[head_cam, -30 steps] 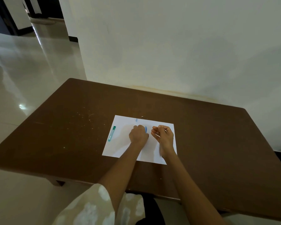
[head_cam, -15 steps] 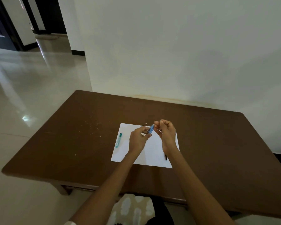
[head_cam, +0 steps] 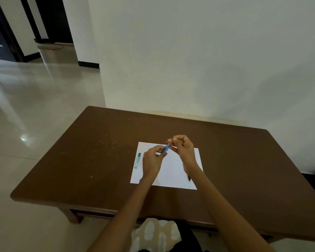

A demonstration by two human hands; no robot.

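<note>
Here we had the slim blue barrel (head_cam: pixel 166 148), a pen or mechanical pencil, lifted clear of the surface (head_cam: pixel 80 170) and tilted. The curled fingers of our left hand (head_cam: pixel 152 161) gripped its lower part, and the fingers of our right hand (head_cam: pixel 183 148) were clenched in a pinch at its upper end; whether they also held some tiny separate part there was too small to tell. Below both sets of fingers lay the white sheet (head_cam: pixel 173 177), with a teal tube (head_cam: pixel 137 160) resting on it just left of the left fingers and a small dark piece (head_cam: pixel 189 178) beside our right wrist. We judged the pinch to be the weak point: pulling or twisting off-axis could let the end slip free, and anything small released there would drop toward the sheet and might roll off it. A loose left grip could let the barrel turn instead of its end, and a lowered wrist could nudge the dark piece.
</note>
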